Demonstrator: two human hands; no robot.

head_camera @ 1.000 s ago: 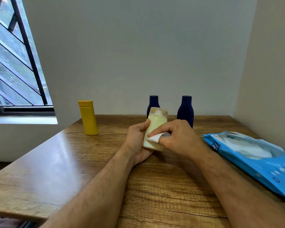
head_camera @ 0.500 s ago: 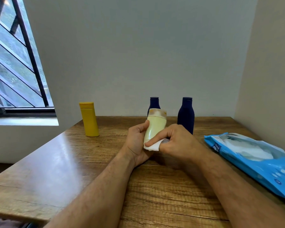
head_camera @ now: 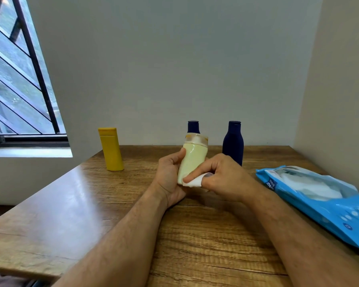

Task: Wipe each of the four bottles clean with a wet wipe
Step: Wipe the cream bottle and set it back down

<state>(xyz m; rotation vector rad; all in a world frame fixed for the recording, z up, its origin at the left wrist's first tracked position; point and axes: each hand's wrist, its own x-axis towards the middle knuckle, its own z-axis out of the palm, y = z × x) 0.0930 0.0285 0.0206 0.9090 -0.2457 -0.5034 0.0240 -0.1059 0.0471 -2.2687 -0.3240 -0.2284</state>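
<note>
My left hand (head_camera: pixel 168 175) grips a pale yellow bottle (head_camera: pixel 193 160) with a translucent cap, held tilted above the wooden table (head_camera: pixel 71 204). My right hand (head_camera: pixel 224 177) pinches a white wet wipe (head_camera: pixel 195 182) against the bottle's lower front. A yellow bottle (head_camera: pixel 111 149) stands at the back left. Two dark blue bottles stand at the back: one (head_camera: pixel 193 127) mostly hidden behind the pale bottle, the other (head_camera: pixel 233 141) just right of it.
A blue pack of wet wipes (head_camera: pixel 323 206) lies open at the right side of the table, close to the right wall. A barred window is at the far left. The table's near left edge drops off.
My right hand has slid the wipe down the pale bottle from its middle to its lower part. The bottle now leans a little more upright.
</note>
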